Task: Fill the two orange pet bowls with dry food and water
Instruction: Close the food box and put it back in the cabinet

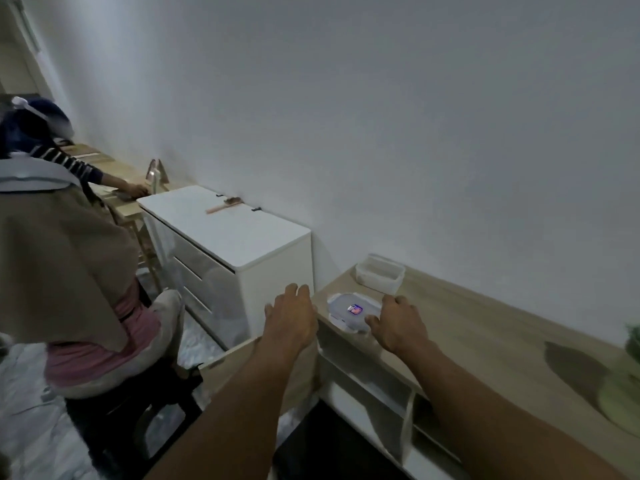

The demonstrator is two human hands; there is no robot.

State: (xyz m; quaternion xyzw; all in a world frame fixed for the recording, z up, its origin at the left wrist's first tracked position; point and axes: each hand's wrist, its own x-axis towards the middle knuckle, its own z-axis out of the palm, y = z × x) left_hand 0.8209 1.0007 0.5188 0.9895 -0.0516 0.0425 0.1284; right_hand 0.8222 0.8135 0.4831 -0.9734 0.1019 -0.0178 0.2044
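No word, brand or number can be read anywhere in the head view. The only printed mark is a small sticker (355, 309) in red, blue and white. It sits at the middle of the clear plastic lid (339, 304), which lies flat on the wooden counter (467, 327). The sticker glares purple under the light, and its print is too small and blurred to make out a single letter or figure.

Clear open-topped container (380, 276) stands on the wooden counter (485, 327); clear stickered lid (341, 308) lies flat just beside it.
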